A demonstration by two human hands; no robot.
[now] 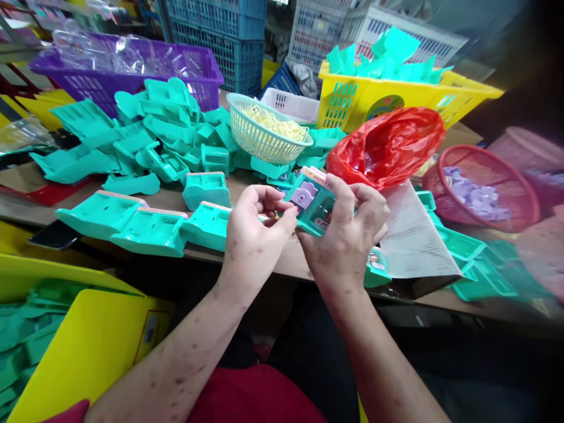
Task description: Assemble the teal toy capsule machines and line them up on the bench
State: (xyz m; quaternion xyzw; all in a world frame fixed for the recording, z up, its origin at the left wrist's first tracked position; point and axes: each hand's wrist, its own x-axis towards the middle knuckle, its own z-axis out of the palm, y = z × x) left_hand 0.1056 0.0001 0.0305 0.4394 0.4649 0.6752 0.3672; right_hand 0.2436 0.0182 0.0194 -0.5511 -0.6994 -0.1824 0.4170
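"Turquoise plastic unit [315, 207]: where does it sit in the grip?"

"Raised between both hands, above the near edge of the table [288, 264]. The right hand [346, 232] is clamped on it, fingers over the top and right end, thumb side at the lower edge."

"And the left hand [259, 226]?"

"At the opposite end, thumb and index finger close together, just beside the lilac flower piece [304, 194] on the unit's face. I can't tell whether they pinch anything."

"What's nearby?"

"A red plastic bag [388, 144] just beyond, and similar turquoise pieces [150, 232] lined up to the left."
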